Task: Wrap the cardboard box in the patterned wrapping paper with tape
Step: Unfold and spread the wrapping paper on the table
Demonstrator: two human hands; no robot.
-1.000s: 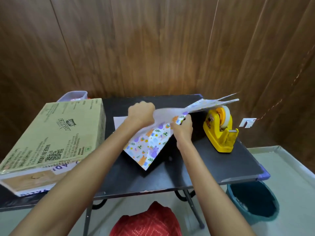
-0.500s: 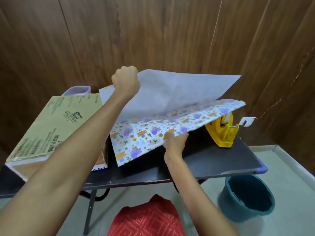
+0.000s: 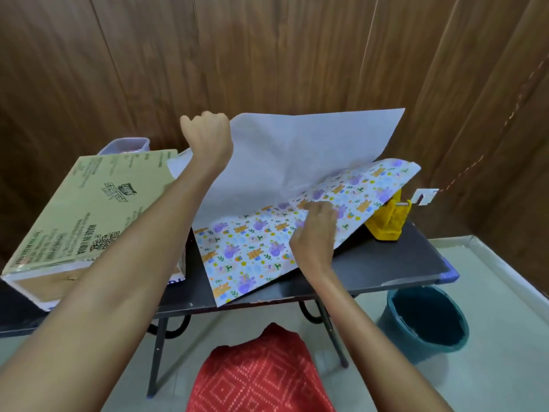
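Nearest, a red cloth [image 3: 261, 373] shows below the desk [image 3: 401, 263], with a bucket [image 3: 424, 319] on the floor to the right. The hands are well apart, and both hold the paper [image 3: 252, 248]. The right hand [image 3: 315, 230] is low over the desk's middle, its fingers curled on the patterned flap, which slants up from the near desk edge. The box [image 3: 89, 209] lies on the desk's left side, under the left forearm and just beside the paper. Farther back, the left hand [image 3: 208, 138] is raised in a fist, gripping the white flap's left corner. The patterned flap's right end covers part of a yellow dispenser [image 3: 384, 224].
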